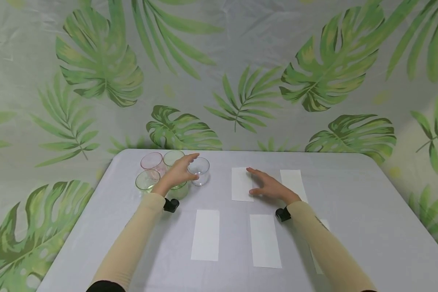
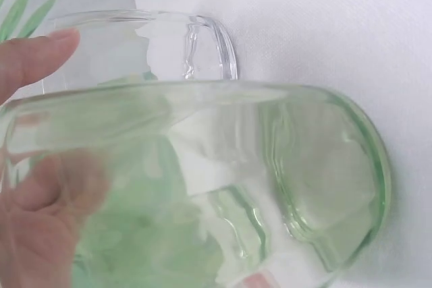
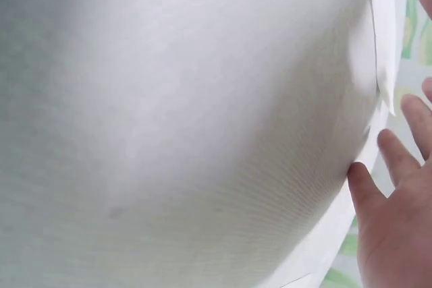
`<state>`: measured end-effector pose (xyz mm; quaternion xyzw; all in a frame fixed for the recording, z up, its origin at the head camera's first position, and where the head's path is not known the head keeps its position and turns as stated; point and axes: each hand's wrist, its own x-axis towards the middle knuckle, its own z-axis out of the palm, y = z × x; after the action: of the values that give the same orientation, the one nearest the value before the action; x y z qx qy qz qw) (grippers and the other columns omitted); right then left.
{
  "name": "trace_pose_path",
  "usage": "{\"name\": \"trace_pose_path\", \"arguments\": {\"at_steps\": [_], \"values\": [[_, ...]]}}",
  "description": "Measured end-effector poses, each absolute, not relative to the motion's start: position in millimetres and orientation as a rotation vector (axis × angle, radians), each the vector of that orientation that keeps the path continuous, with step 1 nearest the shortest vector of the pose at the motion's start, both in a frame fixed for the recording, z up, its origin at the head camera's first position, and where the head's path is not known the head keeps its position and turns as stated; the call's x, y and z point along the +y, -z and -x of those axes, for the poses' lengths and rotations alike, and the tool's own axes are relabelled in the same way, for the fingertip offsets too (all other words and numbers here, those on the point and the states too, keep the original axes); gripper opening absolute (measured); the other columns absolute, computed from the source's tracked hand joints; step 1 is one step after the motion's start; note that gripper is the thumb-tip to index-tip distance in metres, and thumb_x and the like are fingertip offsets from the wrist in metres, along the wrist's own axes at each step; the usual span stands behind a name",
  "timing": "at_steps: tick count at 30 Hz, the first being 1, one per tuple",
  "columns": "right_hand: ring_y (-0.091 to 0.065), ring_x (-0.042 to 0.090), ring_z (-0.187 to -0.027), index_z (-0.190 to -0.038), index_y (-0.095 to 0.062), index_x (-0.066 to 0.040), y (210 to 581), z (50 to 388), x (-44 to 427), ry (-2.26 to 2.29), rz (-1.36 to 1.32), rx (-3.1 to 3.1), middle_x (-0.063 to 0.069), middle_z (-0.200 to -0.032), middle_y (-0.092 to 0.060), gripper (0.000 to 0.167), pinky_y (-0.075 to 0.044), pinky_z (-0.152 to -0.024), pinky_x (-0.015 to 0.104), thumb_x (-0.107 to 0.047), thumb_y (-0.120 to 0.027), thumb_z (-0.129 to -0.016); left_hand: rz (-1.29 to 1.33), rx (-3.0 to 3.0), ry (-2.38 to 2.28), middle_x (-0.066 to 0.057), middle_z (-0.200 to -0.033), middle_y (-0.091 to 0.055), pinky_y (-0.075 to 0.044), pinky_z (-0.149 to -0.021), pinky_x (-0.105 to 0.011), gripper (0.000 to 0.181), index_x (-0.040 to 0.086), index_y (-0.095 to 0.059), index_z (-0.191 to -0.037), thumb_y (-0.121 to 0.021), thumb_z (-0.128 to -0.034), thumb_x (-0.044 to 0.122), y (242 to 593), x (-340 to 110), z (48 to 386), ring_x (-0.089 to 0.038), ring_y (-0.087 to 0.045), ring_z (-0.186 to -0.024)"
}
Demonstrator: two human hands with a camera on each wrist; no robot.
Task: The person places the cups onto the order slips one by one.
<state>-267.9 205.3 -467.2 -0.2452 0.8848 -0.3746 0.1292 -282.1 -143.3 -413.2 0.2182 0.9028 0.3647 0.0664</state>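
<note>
My left hand (image 1: 179,172) reaches over a cluster of glasses at the table's left, thumb and fingers spread beside the clear glass (image 1: 200,176). Whether they touch its rim I cannot tell. Below that hand stands a green glass (image 2: 324,187), large in the left wrist view and partly covered in the head view. Around it are a pink-rimmed glass (image 1: 152,161), a green-rimmed glass (image 1: 172,155) and a yellow-green-rimmed glass (image 1: 147,180). My right hand (image 1: 270,185), fingers extended and holding nothing, hovers by a white paper rectangle (image 1: 241,186).
More white paper rectangles lie on the white-covered table (image 1: 368,227): a back right one (image 1: 293,180), a front left one (image 1: 205,235), a front middle one (image 1: 265,241), and another half hidden under the right forearm. A leaf-print backdrop (image 1: 248,48) hangs behind the table.
</note>
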Motion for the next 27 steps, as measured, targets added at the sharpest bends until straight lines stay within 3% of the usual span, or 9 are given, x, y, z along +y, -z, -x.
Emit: {"name": "trace_pose_path", "arguments": {"at_steps": [7,27], "values": [[-0.013,0.046,-0.139,-0.149,-0.023,0.004,472,271,203,0.996,0.745,2.597,0.026,-0.152,-0.019,0.084,-0.012,-0.112,0.059,-0.024,-0.072,-0.086,-0.674,2.743,-1.107,-0.018,-0.145,-0.04,-0.037,-0.104,-0.049,0.075,-0.001,-0.036,-0.145,-0.076,-0.0815,0.007,413,-143,279,-0.037,-0.039,-0.13],[-0.011,0.045,-0.139,-0.149,-0.024,0.001,471,267,199,0.934,0.634,2.63,0.027,-0.152,-0.019,0.083,-0.015,-0.109,0.063,-0.025,-0.072,-0.086,-0.828,2.771,-1.191,-0.017,-0.137,-0.048,-0.04,-0.102,-0.044,0.074,0.004,-0.042,-0.143,-0.079,-0.0792,0.015,405,-114,273,-0.038,-0.047,-0.122]]}}
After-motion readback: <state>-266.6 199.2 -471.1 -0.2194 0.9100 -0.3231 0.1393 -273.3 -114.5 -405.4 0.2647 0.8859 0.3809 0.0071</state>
